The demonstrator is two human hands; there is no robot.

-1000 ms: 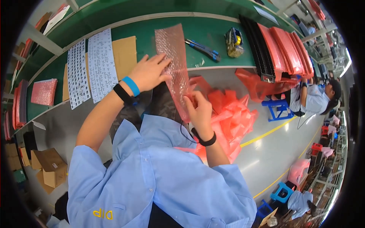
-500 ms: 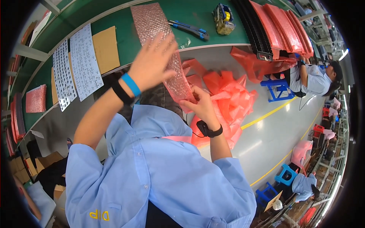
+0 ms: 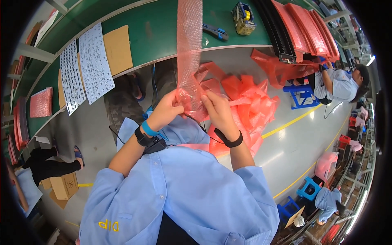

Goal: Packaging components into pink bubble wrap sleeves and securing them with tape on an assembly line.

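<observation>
A long pink bubble wrap bag (image 3: 189,45) stretches from the green bench toward my body, its near end hanging past the bench edge. My left hand (image 3: 165,110) is closed on the left side of that near end. On the opposite side, the fingers of my right hand (image 3: 219,112) pinch the film. Whether anything lies inside the bag cannot be made out. Right of its upper part rests a blue and black utility knife (image 3: 215,32). Beyond my right hand a big heap of loose pink bubble wrap (image 3: 251,104) hangs above the floor.
On the green bench (image 3: 153,34) lie two white patterned sheets (image 3: 94,61) and brown cardboard (image 3: 117,48) at left. A tape dispenser (image 3: 243,19) and pink-wrapped pieces (image 3: 304,30) stand right. A blue stool (image 3: 301,96) and a co-worker (image 3: 345,83) are farther right.
My left hand has come down from the bag's upper part to its near end, beside my right hand. The bag now runs straighter and farther over the bench.
</observation>
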